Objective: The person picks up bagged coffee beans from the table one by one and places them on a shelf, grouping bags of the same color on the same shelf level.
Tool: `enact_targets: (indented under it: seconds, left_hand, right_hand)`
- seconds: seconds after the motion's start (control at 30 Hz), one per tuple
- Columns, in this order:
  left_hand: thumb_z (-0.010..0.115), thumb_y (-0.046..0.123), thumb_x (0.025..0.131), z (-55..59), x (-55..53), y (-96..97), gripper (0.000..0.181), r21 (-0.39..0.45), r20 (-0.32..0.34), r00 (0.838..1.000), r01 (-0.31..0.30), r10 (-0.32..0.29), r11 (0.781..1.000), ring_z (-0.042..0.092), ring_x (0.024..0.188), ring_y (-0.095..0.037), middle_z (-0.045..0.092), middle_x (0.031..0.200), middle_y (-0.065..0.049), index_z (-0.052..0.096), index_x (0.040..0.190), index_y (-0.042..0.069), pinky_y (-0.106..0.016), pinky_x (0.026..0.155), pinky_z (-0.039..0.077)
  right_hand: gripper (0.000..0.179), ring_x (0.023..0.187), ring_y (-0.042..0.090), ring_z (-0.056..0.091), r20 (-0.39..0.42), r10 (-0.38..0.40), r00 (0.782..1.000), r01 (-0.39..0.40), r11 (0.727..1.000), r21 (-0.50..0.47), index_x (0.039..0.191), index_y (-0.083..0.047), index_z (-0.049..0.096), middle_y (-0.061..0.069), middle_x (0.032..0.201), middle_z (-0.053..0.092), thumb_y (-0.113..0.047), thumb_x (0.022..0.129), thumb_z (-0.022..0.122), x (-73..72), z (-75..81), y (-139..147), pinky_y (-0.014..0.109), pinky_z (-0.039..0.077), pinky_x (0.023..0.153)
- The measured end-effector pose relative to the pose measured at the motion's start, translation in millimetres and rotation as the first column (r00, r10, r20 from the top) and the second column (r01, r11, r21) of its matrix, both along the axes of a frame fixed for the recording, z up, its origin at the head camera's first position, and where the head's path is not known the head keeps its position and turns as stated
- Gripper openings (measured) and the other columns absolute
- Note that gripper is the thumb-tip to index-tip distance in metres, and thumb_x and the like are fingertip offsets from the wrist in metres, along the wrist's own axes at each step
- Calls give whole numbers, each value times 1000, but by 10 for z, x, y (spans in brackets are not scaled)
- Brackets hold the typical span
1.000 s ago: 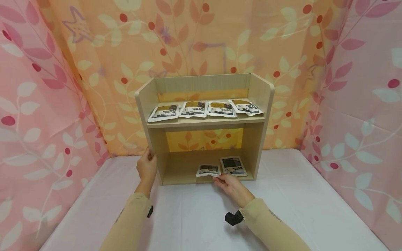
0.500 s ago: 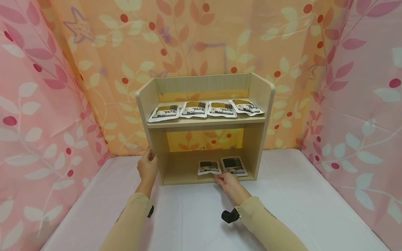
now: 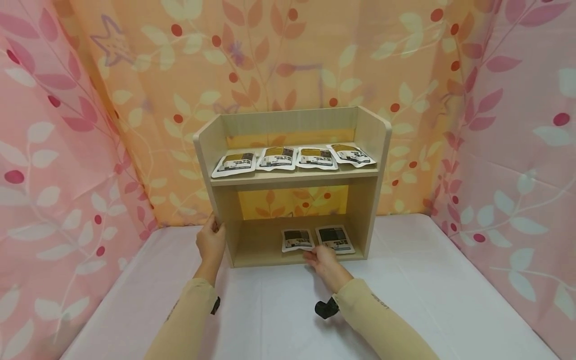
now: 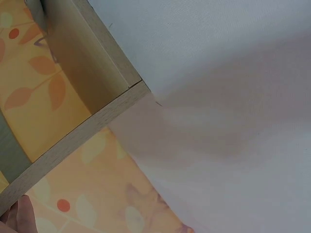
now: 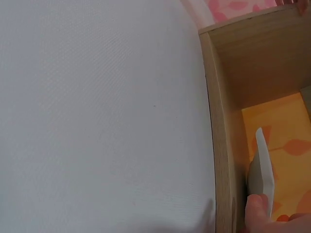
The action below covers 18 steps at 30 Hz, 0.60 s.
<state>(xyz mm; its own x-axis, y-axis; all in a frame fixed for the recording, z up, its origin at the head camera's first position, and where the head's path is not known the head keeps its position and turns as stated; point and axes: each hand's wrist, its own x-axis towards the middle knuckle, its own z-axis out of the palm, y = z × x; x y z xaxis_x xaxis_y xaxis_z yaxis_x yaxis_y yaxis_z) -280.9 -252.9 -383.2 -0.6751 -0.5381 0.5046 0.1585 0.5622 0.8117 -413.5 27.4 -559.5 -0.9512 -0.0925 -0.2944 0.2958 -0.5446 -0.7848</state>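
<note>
A small two-tier wooden shelf (image 3: 292,120) stands on the table. My left hand (image 3: 210,244) holds the edge of its left side panel; the fingers (image 4: 22,216) show against the panel's outer face in the left wrist view. On the lower tier, my right hand (image 3: 325,262) pinches the near right corner of a white-edged pouch (image 3: 297,239) with a dark printed label. In the right wrist view this pouch (image 5: 262,170) is seen edge-on, with a fingertip at its near side. Just right of it lies a second similar pouch (image 3: 336,239), partly hidden by the hand.
Several pouches (image 3: 276,158) with yellow and black labels lie in a row on the upper tier. White cloth (image 3: 279,310) covers the table. Patterned curtains (image 3: 288,60) hang behind the shelf and at both sides. The lower tier's left part (image 3: 256,245) is bare board.
The right hand has shifted slightly left and forward. The pouch it holds has lowered flatter onto the lower tier, its label showing more fully. My left hand stays on the side panel.
</note>
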Motion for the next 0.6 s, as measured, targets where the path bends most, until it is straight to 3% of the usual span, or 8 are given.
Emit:
enact_targets:
  seconds: [0.1,0.27,0.33,0.43,0.5,0.53,0.6]
  left_hand:
    - [61,-3,87,1,-5,-4,36,-6,-8,1000,-3,3,1000,67,96,-39,67,108,-25,64,123,-2,-49,81,55]
    - [61,-1,88,-21,-29,0,27,-32,13,1000,-24,25,999,68,90,-38,69,102,-23,68,114,-2,-50,79,55]
    - [62,2,89,-37,-16,-4,20,-55,45,999,-28,31,998,67,87,-39,70,97,-23,69,106,-4,-52,78,53]
    - [58,6,91,-67,88,-26,23,-94,155,988,4,11,996,65,93,-42,69,100,-24,68,107,-7,-54,81,50]
    - [55,8,93,-79,215,-54,29,-110,256,966,67,-37,992,63,100,-44,67,106,-25,66,115,-8,-55,85,48]
    - [53,8,94,-85,288,-70,33,-117,306,950,105,-64,988,61,104,-44,66,110,-26,63,120,-8,-56,86,48]
    - [50,9,95,-90,441,-102,39,-116,392,909,200,-140,973,58,110,-45,63,117,-27,55,129,-9,-57,90,46]
  right_hand:
    - [74,102,44,60,-28,13,1000,-14,1000,-17,151,8,0,38,143,26,10,92,44,87,91,-15,54,51,88]
    - [95,104,44,55,-66,62,996,-68,994,-81,150,1,-18,35,153,-1,14,82,47,26,-26,65,54,50,88]
    - [94,113,46,51,-62,72,995,-77,994,-77,149,0,-20,32,155,-10,15,81,43,203,187,81,55,45,96]
    - [80,129,49,39,-59,100,993,-101,995,-17,150,4,-16,32,154,-13,13,89,37,665,722,99,58,31,107]
    - [66,135,46,33,-54,125,991,-119,988,100,150,8,-6,33,155,-3,8,96,32,972,1089,123,56,25,111]
    - [62,134,45,36,-64,155,986,-142,974,176,150,11,-1,34,154,3,5,98,33,1070,1192,158,54,28,111]
    - [57,129,43,44,-95,225,970,-180,922,344,149,13,10,34,152,18,-2,101,38,1216,1339,256,53,36,106]
